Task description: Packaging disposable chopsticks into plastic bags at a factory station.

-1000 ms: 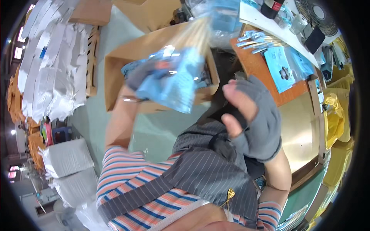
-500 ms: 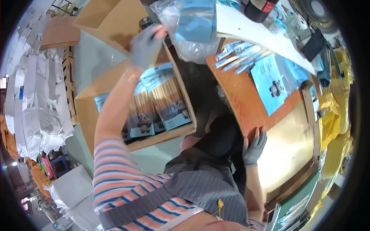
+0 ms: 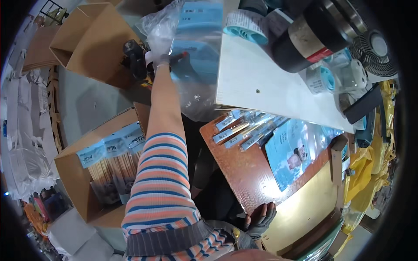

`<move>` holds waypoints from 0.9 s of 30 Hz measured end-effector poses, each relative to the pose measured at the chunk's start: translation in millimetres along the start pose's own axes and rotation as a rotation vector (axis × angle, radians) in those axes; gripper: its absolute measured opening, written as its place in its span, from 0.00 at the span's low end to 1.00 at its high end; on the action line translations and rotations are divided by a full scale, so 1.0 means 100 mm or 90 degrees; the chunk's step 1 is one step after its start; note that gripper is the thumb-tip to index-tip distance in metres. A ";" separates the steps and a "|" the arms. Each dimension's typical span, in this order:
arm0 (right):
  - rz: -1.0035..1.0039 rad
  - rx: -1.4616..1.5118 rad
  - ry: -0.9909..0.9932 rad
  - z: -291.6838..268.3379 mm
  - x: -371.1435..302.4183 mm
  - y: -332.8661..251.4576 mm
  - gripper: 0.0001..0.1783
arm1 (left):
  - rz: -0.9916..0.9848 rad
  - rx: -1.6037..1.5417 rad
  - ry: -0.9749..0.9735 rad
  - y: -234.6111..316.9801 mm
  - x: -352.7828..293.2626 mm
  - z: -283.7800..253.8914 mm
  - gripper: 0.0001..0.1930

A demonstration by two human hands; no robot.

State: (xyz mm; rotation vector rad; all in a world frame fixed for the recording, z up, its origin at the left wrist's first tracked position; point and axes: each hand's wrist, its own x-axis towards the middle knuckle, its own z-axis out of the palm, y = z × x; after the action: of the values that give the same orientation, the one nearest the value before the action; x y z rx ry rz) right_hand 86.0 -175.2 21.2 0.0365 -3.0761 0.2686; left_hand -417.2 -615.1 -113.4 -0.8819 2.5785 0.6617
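Observation:
My left hand (image 3: 179,65), in a dark grey glove with a bare fingertip, reaches far forward to a clear plastic bag (image 3: 198,102) of blue printed pouches (image 3: 200,26). Its visible fingers are spread against the pouches; some are hard to make out. My right hand (image 3: 261,219), also gloved, rests with fingers extended at the near edge of a reddish-brown board (image 3: 230,174). On that board lie several slim wrapped chopstick packs (image 3: 244,130) and a blue panda-printed pouch (image 3: 287,152). Left of my arm, an open cardboard box (image 3: 72,178) holds upright packs of chopsticks (image 3: 111,169).
A white tabletop (image 3: 270,87) carries a dark tumbler (image 3: 313,37), label rolls (image 3: 246,26) and a small fan (image 3: 374,48). Another cardboard box (image 3: 96,43) stands at the far left, beside a black tape dispenser-like tool (image 3: 136,58). Yellow wrapping (image 3: 359,169) hangs at right.
My left hand has gone from above the chopstick box to the blue pouches in the plastic bag. The view has shifted forward and right. My right hand remains at the board's edge.

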 end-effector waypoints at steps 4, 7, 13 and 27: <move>0.012 -0.011 -0.006 0.00 -0.01 0.01 0.40 | 0.114 0.014 0.005 0.18 -0.21 -0.32 0.43; 0.012 -0.008 0.000 -0.06 -0.02 -0.03 0.37 | 0.216 0.018 0.021 0.35 -0.42 -0.64 0.41; -0.010 0.021 0.026 -0.04 -0.06 0.01 0.36 | 0.400 0.154 0.081 0.38 -0.31 -1.78 0.30; 0.225 1.441 -0.677 -0.87 0.16 -1.13 0.64 | 0.749 0.113 0.116 0.31 -6.16 -3.78 0.26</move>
State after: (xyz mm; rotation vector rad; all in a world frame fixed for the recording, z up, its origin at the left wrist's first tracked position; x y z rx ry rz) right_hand 77.7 -271.1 127.0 -0.3132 -1.0508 3.8394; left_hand -34.7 -494.1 488.2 0.7757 3.0757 0.5896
